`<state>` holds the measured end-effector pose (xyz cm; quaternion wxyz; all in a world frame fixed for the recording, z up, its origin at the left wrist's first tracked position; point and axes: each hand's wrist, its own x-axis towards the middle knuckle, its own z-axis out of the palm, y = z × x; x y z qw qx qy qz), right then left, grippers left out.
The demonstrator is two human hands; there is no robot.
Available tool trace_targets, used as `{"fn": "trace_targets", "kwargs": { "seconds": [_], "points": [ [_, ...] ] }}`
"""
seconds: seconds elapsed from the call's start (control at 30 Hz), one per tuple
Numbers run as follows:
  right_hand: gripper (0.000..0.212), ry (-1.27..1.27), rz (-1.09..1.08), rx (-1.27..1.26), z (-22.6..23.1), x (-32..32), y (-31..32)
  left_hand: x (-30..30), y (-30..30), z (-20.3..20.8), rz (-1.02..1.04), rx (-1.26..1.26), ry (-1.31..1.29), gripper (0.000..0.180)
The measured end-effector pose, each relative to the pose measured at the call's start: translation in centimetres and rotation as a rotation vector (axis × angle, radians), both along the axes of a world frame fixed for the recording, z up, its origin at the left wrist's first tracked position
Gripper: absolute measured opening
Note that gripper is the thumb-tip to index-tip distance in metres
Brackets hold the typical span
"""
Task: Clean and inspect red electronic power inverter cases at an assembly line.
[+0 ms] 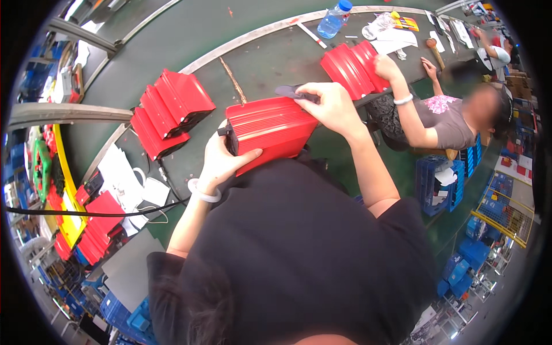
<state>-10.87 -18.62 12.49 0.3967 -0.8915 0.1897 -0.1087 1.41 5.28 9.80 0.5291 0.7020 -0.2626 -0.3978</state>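
In front of me, close to my body, is a red ribbed metal housing (273,126) with a black end piece. My left hand (225,161) is closed round its left end, thumb along the near side. My right hand (333,108) pinches a dark grey, flat, cloth-like piece (286,91) at the housing's upper right edge. That piece's exact kind does not show. Several similar red housings (172,103) lie grouped on the table to the left of mine.
A co-worker sits at the right, one hand (388,68) by more red housings (348,72). The green table (270,57) carries a blue-capped bottle (333,20), a wooden-handled tool (435,52) and papers. A black cable (98,214) runs in from the left. Blue crates (431,184) stand right.
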Motion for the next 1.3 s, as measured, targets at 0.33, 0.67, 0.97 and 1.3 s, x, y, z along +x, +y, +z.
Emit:
{"fn": "trace_targets", "kwargs": {
  "seconds": [0.33, 0.67, 0.97, 1.3],
  "points": [
    [0.013, -0.156, 0.212, -0.332, -0.2, 2.0, 3.3, -0.3, -0.4, -0.2, 0.001, 0.031, -0.080, 0.061],
    [0.016, -0.284, 0.367, -0.191, 0.0, 5.3, 4.9, -0.2, -0.2, 0.6, -0.010, 0.081, -0.024, 0.061],
    [0.014, 0.535, 0.198, -0.392, -8.6, -3.7, -6.1, 1.3, 0.9, -1.8, 0.070, 0.002, 0.200, 0.050],
    [0.016, 0.046, -0.343, 1.078, -8.5, -3.2, -1.9, 2.7, -0.8, -2.6, 0.535, -0.204, 0.827, 0.049]
  ]
}}
